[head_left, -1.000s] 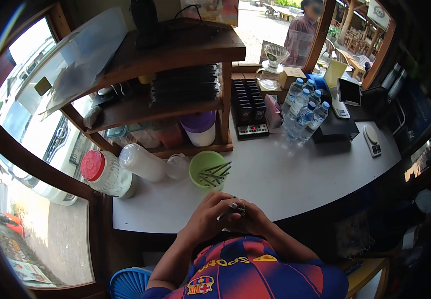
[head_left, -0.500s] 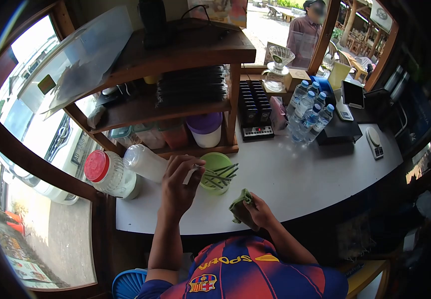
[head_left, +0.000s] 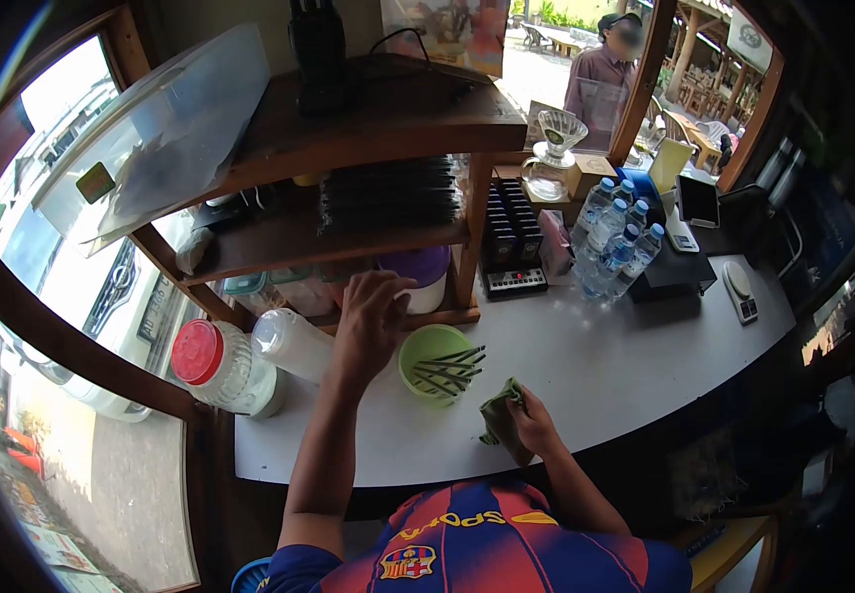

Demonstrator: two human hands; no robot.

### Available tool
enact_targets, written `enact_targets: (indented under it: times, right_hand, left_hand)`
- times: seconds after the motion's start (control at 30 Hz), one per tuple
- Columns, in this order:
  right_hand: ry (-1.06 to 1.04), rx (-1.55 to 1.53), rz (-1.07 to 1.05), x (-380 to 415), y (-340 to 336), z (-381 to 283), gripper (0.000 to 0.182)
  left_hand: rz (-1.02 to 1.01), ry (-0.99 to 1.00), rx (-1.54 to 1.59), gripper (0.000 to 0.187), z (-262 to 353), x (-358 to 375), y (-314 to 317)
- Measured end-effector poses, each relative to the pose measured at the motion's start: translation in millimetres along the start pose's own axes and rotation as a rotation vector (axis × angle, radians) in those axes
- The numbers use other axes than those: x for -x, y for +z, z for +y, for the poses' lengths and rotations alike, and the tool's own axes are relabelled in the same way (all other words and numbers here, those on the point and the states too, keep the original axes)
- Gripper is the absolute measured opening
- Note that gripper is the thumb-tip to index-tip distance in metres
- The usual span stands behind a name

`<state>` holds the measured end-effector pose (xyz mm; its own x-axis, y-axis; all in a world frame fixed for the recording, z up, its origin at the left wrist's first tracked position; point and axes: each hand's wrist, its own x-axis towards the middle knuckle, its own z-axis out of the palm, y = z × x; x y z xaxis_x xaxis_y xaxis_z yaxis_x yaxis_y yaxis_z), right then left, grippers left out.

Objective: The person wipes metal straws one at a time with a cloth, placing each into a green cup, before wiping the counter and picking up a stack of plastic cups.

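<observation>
My left hand (head_left: 371, 321) is raised above the counter, in front of the lower shelf and near a tub with a purple lid (head_left: 418, 265). Its fingers are loosely bent, and nothing shows in them. Below and right of it, a light green bowl (head_left: 410, 346) holds several thin dark green straw-like sticks (head_left: 447, 372), their ends leaning over the right rim. My right hand (head_left: 534, 423) grips a bunched green cloth (head_left: 500, 411) over the counter's front edge, with a darker part hanging below the fingers.
Left of the bowl are a white cylindrical container (head_left: 292, 341) and a red-lidded glass jar (head_left: 240, 371). A wooden shelf (head_left: 348, 252) stands behind. Bottled waters (head_left: 610, 237), a glass coffee dripper (head_left: 553, 148) and a small scale (head_left: 740, 292) stand to the right. A person (head_left: 600, 74) is outside the window.
My left hand has moved up and away from the bowl; the pale thing seen at its fingers earlier no longer shows. My right hand still holds the cloth. The view has shifted slightly.
</observation>
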<state>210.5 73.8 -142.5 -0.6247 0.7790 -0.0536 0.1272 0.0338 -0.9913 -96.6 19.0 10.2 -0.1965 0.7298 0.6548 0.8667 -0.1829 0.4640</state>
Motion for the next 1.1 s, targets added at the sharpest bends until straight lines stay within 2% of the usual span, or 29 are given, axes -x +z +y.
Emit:
enact_targets:
  times: [0.1, 0.2, 0.3, 0.63, 0.7, 0.77, 0.8, 0.87, 0.97, 1.0, 1.1]
  right_hand:
    - [-0.020, -0.010, 0.026, -6, 0, 13, 0.026]
    - [-0.025, -0.041, 0.057, -9, 2, 13, 0.026]
    - [-0.023, -0.041, 0.072, -13, 0, 23, 0.027]
    - [-0.036, -0.084, 0.109, -29, -7, 16, 0.025]
    - [-0.063, -0.210, 0.149, -29, -16, 23, 0.026]
    - [-0.093, -0.404, 0.239, -27, -23, 25, 0.029]
    - [-0.045, -0.541, 0.315, -23, -29, 21, 0.036]
    - [-0.086, -0.815, 0.441, -15, -35, -23, 0.047]
    - [-0.204, -0.988, 0.326, -2, -46, -72, 0.066]
    - [-0.268, -0.984, 0.293, 3, -46, -85, 0.065]
    - [-0.362, -0.865, 0.202, 15, -33, -90, 0.062]
  left_hand:
    - [0.073, 0.076, -0.211, 0.025, -35, -40, -12]
    - [0.069, 0.100, -0.293, 0.025, -42, -67, -27]
    - [-0.088, 0.087, -0.314, 0.026, -57, -74, -32]
    - [-0.108, 0.080, -0.187, 0.016, -78, -79, -30]
    - [-0.103, 0.093, -0.197, 0.012, -77, -79, -29]
    - [-0.052, 0.145, -0.220, 0.010, -69, -76, -31]
    - [-0.028, 0.173, -0.232, 0.010, -62, -73, -32]
    - [0.092, 0.174, -0.202, 0.008, -39, -62, -34]
    - [0.180, 0.105, -0.011, 0.006, 16, -27, -27]
    - [0.143, 0.124, 0.075, 0.002, 42, -18, -25]
    - [-0.088, -0.035, 0.510, 0.005, 93, 26, 12]
